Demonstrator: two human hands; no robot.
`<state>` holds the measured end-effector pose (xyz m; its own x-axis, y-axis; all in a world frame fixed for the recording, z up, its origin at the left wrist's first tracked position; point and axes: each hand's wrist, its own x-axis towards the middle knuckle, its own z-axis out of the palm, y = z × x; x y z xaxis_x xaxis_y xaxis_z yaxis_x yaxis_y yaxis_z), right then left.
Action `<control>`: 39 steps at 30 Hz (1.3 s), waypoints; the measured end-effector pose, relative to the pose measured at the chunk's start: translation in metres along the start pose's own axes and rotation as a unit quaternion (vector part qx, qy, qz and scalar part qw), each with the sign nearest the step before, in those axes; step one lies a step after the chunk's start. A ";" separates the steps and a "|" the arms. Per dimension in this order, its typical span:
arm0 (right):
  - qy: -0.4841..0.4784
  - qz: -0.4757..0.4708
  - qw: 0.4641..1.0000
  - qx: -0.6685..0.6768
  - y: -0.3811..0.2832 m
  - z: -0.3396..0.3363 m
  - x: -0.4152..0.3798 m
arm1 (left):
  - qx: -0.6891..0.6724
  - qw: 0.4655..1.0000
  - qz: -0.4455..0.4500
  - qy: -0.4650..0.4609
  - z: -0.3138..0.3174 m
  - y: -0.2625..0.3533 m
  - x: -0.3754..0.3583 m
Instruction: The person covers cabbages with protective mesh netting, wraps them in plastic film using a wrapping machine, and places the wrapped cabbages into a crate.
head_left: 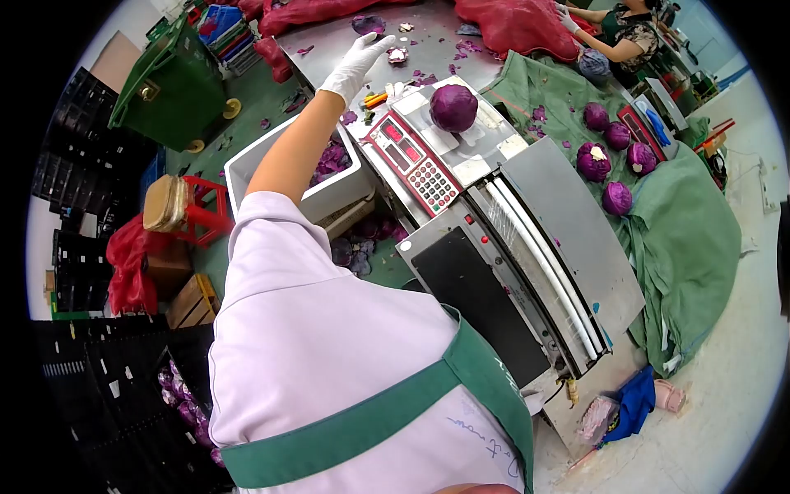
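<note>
My left hand (pixel 359 66), in a white glove, reaches out over the steel table (pixel 329 51) with its fingers stretched and apart. Just beyond the fingertips lies a dark purple cabbage leaf (pixel 368 24); pale cut pieces (pixel 397 55) and purple scraps are scattered close by. A whole red cabbage (pixel 453 108) rests on the weighing scale (pixel 411 165), whose red digits are lit. Beside the scale stands a film wrapping machine (pixel 481 305) with a white roll of cling film (pixel 543 267). My right hand is out of the picture.
A white bin (pixel 239 169) with purple leaves stands below my left arm. Several red cabbages (pixel 594 161) sit on green cloth (pixel 683 247) at right. Red sacks (pixel 527 25) lie at the back, near another person (pixel 629 37) in white gloves. A green wheeled bin (pixel 169 86) stands at left.
</note>
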<state>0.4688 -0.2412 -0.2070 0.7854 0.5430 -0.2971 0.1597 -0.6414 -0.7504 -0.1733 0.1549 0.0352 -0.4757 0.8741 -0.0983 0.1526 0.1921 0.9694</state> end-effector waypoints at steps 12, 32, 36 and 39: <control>0.032 0.013 0.999 -0.037 -0.011 0.007 -0.010 | 0.171 0.981 0.084 -0.024 0.139 -0.064 -0.005; -0.069 -0.476 0.876 0.050 -0.345 0.043 0.056 | 0.128 0.699 0.424 -0.561 0.364 0.075 -0.136; -0.122 -0.397 0.909 0.044 -0.360 0.067 0.080 | 0.181 0.647 0.447 -0.590 0.390 0.080 -0.149; -0.202 -0.344 0.909 0.125 -0.357 0.089 0.115 | 0.218 0.609 0.457 -0.610 0.399 0.079 -0.149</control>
<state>0.4486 0.0985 -0.0263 0.2603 0.9556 0.1381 0.3500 0.0399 -0.9359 0.2548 0.2179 0.0373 0.9386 0.3343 0.0854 0.2130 -0.7562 0.6187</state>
